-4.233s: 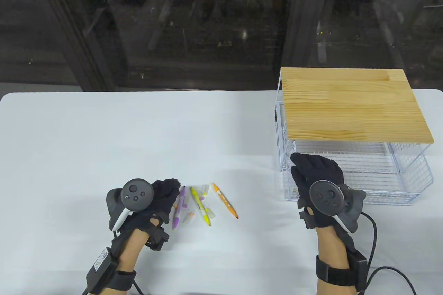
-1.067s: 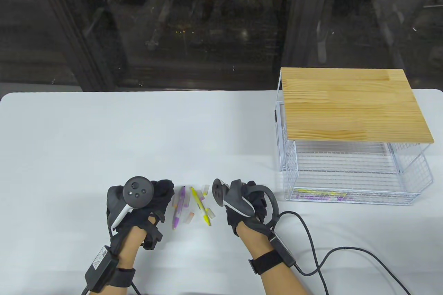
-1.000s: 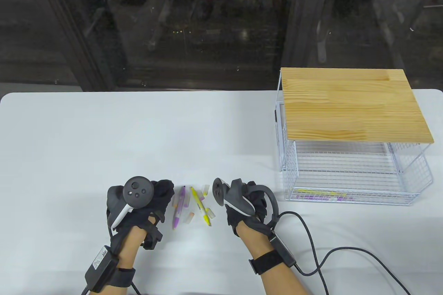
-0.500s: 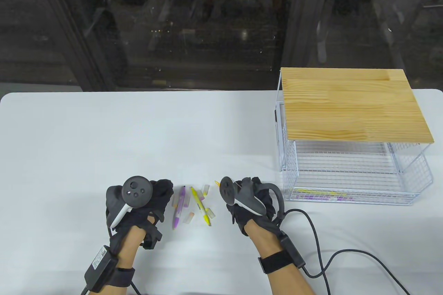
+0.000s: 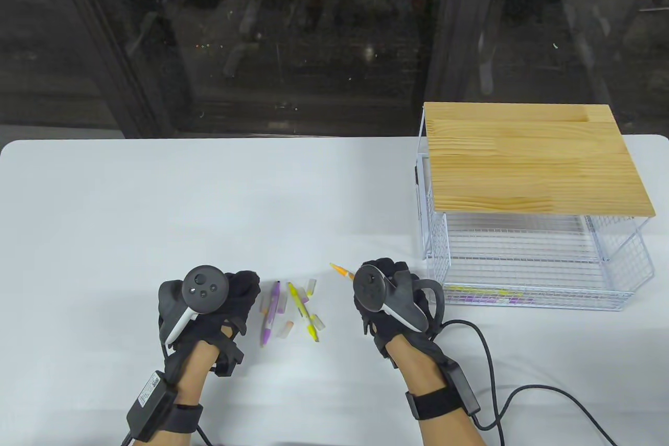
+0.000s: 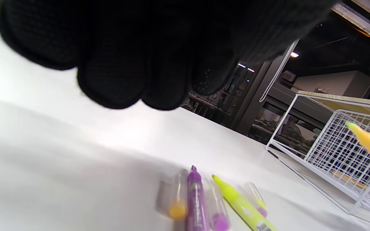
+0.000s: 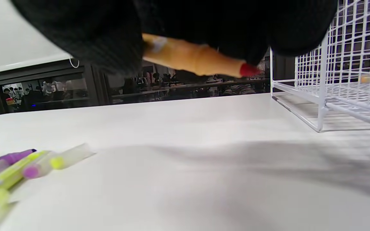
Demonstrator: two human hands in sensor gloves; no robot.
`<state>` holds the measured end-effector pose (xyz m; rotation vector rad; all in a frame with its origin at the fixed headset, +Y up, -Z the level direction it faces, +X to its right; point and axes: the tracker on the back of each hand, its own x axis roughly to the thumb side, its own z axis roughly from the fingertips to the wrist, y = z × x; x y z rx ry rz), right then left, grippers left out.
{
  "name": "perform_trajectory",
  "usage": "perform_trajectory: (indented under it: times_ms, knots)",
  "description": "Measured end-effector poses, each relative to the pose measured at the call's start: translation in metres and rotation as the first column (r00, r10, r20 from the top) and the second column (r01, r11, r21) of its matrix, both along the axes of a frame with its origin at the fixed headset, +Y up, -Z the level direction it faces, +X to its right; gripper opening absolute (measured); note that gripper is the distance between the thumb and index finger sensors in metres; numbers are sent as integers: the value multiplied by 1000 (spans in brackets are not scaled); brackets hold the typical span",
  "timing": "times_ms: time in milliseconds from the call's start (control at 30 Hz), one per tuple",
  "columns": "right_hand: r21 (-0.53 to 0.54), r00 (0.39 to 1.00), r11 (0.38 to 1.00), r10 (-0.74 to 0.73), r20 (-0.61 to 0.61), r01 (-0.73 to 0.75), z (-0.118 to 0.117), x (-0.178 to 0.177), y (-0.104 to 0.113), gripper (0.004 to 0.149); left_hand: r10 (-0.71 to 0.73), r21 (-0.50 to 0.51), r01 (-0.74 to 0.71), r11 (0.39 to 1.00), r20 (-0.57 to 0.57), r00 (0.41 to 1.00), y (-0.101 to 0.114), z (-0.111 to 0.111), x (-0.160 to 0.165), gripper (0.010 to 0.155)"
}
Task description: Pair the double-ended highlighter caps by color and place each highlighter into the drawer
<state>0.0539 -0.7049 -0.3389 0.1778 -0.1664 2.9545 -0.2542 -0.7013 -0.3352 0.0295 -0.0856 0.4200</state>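
Observation:
My right hand [image 5: 384,273] grips an uncapped orange highlighter [image 5: 341,270], whose yellow-orange tip sticks out to the left; the right wrist view shows its red tip [image 7: 248,69] below my fingers. A purple highlighter [image 5: 270,312] and a yellow one [image 5: 303,310] lie on the table between my hands, with several loose clear caps [image 5: 286,330] around them. My left hand [image 5: 244,286] rests just left of the purple highlighter, its fingers [image 6: 114,86] loosely curled and holding nothing. The pulled-out wire drawer [image 5: 538,302] at the right holds capped highlighters [image 5: 486,295].
A white wire rack with a wooden top [image 5: 533,158] stands at the right of the white table [image 5: 209,195]. A black cable [image 5: 522,393] runs from my right wrist across the table's front right. A dark glass wall lies behind the table.
My right hand came back from the drawer, took the orange highlighter off the table and has moved right with it, lifted. My left hand has barely moved.

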Motion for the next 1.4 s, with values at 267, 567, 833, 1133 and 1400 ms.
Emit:
perform_trajectory:
  times_ms: [267,567,833,1133,1400]
  knots:
    - [25,999,999,-25,-32,26,6,2,9,48,-5,7,5,1000,-9,1000,1,0,-2,49]
    - [60,997,997,-33,-66,37,13,-1,12,50,-17,42,18,999,-11,1000,2,-1,-1,49]
    - [66,997,997,-28,-67,32,14,-2,12,49,-118,55,119,991,-19,993,-3,-5,6,47]
    - [35,997,999,-20,-81,23,14,-4,9,49,-293,-15,293,956,-56,954,-21,-20,21,48]
    - [21,997,1000,-10,-82,11,14,-5,9,49,-385,-81,381,921,-42,922,-36,-29,31,50]
